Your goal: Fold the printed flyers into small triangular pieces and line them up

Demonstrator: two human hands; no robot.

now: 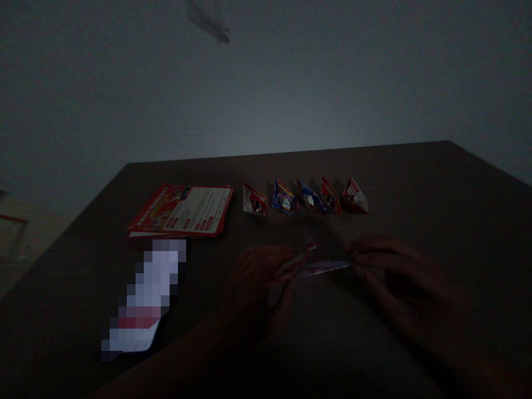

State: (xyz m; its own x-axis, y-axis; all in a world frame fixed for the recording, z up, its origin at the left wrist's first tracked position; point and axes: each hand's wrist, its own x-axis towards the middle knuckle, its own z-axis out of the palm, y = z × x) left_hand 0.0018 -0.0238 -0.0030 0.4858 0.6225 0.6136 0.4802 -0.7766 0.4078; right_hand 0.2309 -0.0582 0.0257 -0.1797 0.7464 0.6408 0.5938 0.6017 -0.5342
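Note:
In the dim head view, a partly folded piece of printed paper is held above the dark table between both hands. My left hand is closed on its left end, fingers on top and thumb below. The fingertips of my right hand pinch the pointed right tip. Red and white print shows on the paper, but blur and darkness hide its exact shape. Beyond the hands stands a row of several small folded paper shapes, among them a red and white one at the left end and a blue one beside it.
At the back left lies a stack of red printed leaflets. A bright, pixelated phone-like object rests in front of it, near my left forearm. The dark wooden table ends at a pale wall.

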